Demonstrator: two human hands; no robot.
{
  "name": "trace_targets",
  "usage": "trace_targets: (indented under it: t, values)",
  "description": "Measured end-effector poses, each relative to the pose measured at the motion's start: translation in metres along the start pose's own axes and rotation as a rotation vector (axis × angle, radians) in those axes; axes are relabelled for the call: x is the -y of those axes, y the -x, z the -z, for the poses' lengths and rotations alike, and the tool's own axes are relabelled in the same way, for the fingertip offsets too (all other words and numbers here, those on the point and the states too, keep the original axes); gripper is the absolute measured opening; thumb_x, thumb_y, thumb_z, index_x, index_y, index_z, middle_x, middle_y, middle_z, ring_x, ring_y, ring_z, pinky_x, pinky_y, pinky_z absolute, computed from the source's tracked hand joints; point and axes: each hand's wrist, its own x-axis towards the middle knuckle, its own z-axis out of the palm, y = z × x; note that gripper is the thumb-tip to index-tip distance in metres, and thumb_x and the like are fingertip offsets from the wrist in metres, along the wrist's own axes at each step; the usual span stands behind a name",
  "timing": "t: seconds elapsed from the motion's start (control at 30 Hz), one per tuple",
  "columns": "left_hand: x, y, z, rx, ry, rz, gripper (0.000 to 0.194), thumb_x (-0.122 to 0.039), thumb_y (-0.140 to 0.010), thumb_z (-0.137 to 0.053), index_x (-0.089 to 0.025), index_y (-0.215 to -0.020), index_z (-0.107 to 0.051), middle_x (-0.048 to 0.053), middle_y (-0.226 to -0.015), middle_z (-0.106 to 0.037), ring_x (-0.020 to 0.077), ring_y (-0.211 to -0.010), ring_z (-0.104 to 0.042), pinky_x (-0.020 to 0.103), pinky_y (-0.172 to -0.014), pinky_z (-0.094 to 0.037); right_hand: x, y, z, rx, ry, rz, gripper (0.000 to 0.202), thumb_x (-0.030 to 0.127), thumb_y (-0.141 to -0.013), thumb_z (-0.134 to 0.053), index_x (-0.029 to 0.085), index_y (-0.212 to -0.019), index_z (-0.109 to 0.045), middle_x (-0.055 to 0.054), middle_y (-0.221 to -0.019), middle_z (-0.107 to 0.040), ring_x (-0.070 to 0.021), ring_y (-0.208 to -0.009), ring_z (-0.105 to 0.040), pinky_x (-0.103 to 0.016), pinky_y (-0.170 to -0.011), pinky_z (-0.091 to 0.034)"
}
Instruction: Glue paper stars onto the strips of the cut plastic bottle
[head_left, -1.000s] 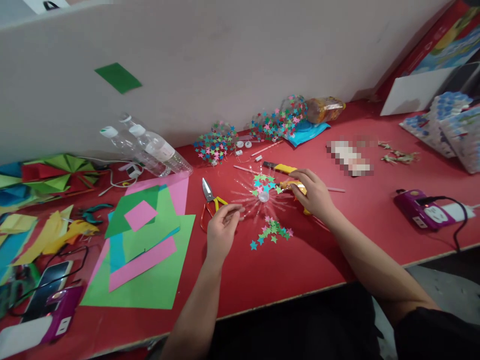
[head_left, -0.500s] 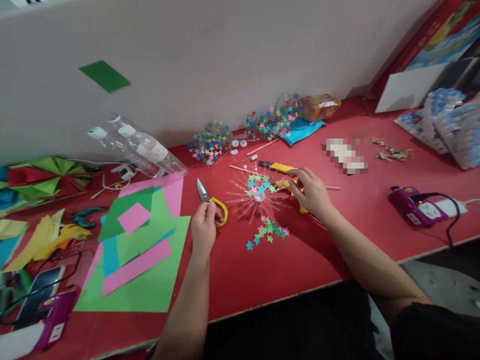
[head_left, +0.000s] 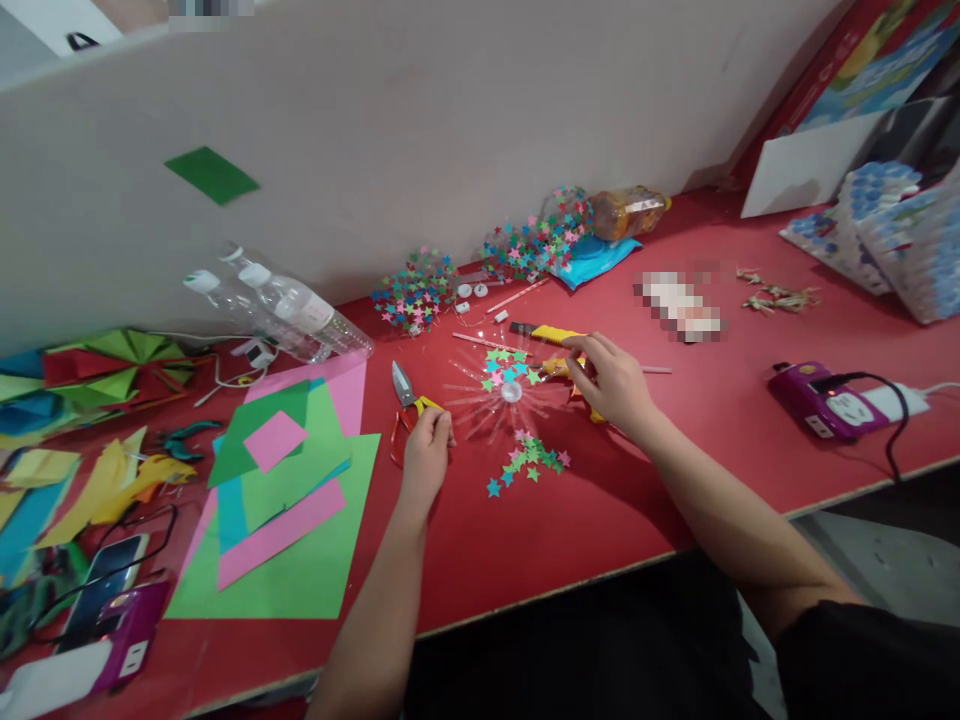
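Observation:
My left hand [head_left: 427, 455] is at the scissors [head_left: 405, 390], which lie on the red table with blades pointing away. Its curled fingers cover part of the yellow handle loop, while the red loop shows beside them. What they hold, if anything, is hidden. Over the yellow glue gun [head_left: 566, 368] is my right hand [head_left: 615, 380], thumb and forefinger apart, fingertips near the yellow utility knife [head_left: 551, 333]. Between my hands stands a clear plastic piece with spread-out strips [head_left: 511, 393], several paper stars on its far strips. Loose paper stars [head_left: 532, 457] lie in front of it.
Coloured paper sheets [head_left: 285, 500] and clear bottles [head_left: 292, 310] are at the left. Star-covered ornaments [head_left: 416, 290] stand along the wall, near a drink bottle [head_left: 630, 213]. A purple power socket [head_left: 814, 400] with a cord sits at the right, near the table edge.
My left hand has shifted right across the scissors, uncovering the red loop and covering part of the yellow one. My right hand stays over the glue gun. The view has shifted slightly.

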Motion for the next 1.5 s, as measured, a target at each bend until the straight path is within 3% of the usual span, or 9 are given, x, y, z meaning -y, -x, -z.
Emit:
trace_targets:
  t: [0.13,0.37,0.53,0.63,0.73,0.87,1.07,1.33,1.5]
  values:
    - [0.002,0.002,0.001,0.01,0.012,0.034,0.035,-0.045,-0.084,-0.056,-0.019,-0.062,-0.048,-0.005,-0.049,-0.046,0.0088,-0.042,-0.043,0.019,-0.042,-0.033,0.003,0.002,0.0,0.022,-0.009,0.001,0.022,0.027,-0.095,-0.045,0.018,-0.11,-0.059,-0.009,-0.095,-0.067,-0.018,-0.072,-0.062,-0.03,-0.067,-0.047]
    - [-0.005,0.006,0.002,0.018,0.085,0.045,0.028,-0.044,-0.074,-0.061,-0.017,-0.079,-0.056,-0.001,-0.063,-0.061,0.0114,-0.052,-0.058,0.022,-0.052,-0.048,0.004,0.002,-0.004,0.036,-0.01,0.014,0.023,0.025,-0.094,-0.044,0.016,-0.109,-0.06,-0.01,-0.096,-0.068,-0.0165,-0.068,-0.061,-0.029,-0.066,-0.046]
    - [-0.002,0.011,0.01,0.032,0.034,0.06,0.026,-0.043,-0.081,-0.054,-0.017,-0.084,-0.057,-0.007,-0.048,-0.049,0.0105,-0.038,-0.047,0.02,-0.039,-0.037,0.001,-0.001,0.0,0.013,-0.005,0.014,0.022,0.022,-0.092,-0.047,0.018,-0.108,-0.06,-0.008,-0.094,-0.068,-0.0179,-0.071,-0.062,-0.029,-0.068,-0.046]
    - [0.005,0.004,0.01,0.033,-0.033,0.03,0.015,-0.031,-0.073,-0.064,-0.017,-0.076,-0.059,-0.006,-0.051,-0.05,0.011,-0.045,-0.05,0.022,-0.047,-0.042,0.001,-0.005,0.001,0.035,0.005,0.014,0.019,0.023,-0.091,-0.048,0.018,-0.103,-0.062,-0.008,-0.09,-0.068,-0.0186,-0.072,-0.061,-0.03,-0.067,-0.046]
    - [0.011,-0.011,-0.005,0.047,-0.062,-0.054,0.029,-0.018,-0.062,-0.072,-0.018,-0.09,-0.064,0.003,-0.085,-0.067,0.0186,-0.083,-0.064,0.032,-0.077,-0.051,0.004,-0.011,0.0,0.064,0.035,0.082,0.017,0.023,-0.092,-0.048,0.018,-0.092,-0.064,-0.009,-0.087,-0.068,-0.0207,-0.077,-0.061,-0.032,-0.07,-0.046]
    - [0.012,-0.03,-0.04,0.127,0.009,-0.147,0.073,-0.016,-0.065,-0.074,-0.021,-0.131,-0.043,0.012,-0.13,-0.058,0.0232,-0.117,-0.058,0.04,-0.102,-0.042,0.01,-0.018,-0.003,0.087,0.048,0.195,0.015,0.021,-0.091,-0.05,0.019,-0.086,-0.064,-0.009,-0.087,-0.069,-0.0222,-0.08,-0.06,-0.035,-0.076,-0.046]
    - [0.013,-0.042,-0.077,0.125,0.029,-0.19,0.1,-0.015,-0.062,-0.078,-0.02,-0.145,-0.023,0.011,-0.119,-0.063,0.0232,-0.107,-0.063,0.041,-0.099,-0.045,0.003,-0.015,-0.002,0.084,-0.012,0.175,0.016,0.022,-0.092,-0.05,0.018,-0.087,-0.064,-0.009,-0.088,-0.07,-0.0226,-0.084,-0.061,-0.037,-0.079,-0.047]
    - [0.011,-0.048,-0.09,0.099,0.091,-0.196,0.085,-0.013,-0.066,-0.072,-0.02,-0.14,-0.032,0.003,-0.096,-0.067,0.0166,-0.082,-0.065,0.034,-0.086,-0.051,-0.004,-0.009,-0.005,0.09,-0.064,0.124,0.018,0.023,-0.093,-0.048,0.02,-0.086,-0.064,-0.009,-0.088,-0.07,-0.0227,-0.086,-0.062,-0.038,-0.081,-0.047]
    - [-0.001,-0.044,-0.084,0.075,0.198,-0.157,0.072,-0.016,-0.065,-0.072,-0.021,-0.13,-0.039,0.003,-0.097,-0.066,0.0163,-0.084,-0.065,0.032,-0.083,-0.052,-0.002,-0.009,0.005,0.035,-0.058,0.083,0.017,0.023,-0.093,-0.048,0.02,-0.091,-0.065,-0.009,-0.093,-0.069,-0.0224,-0.088,-0.063,-0.038,-0.08,-0.049]
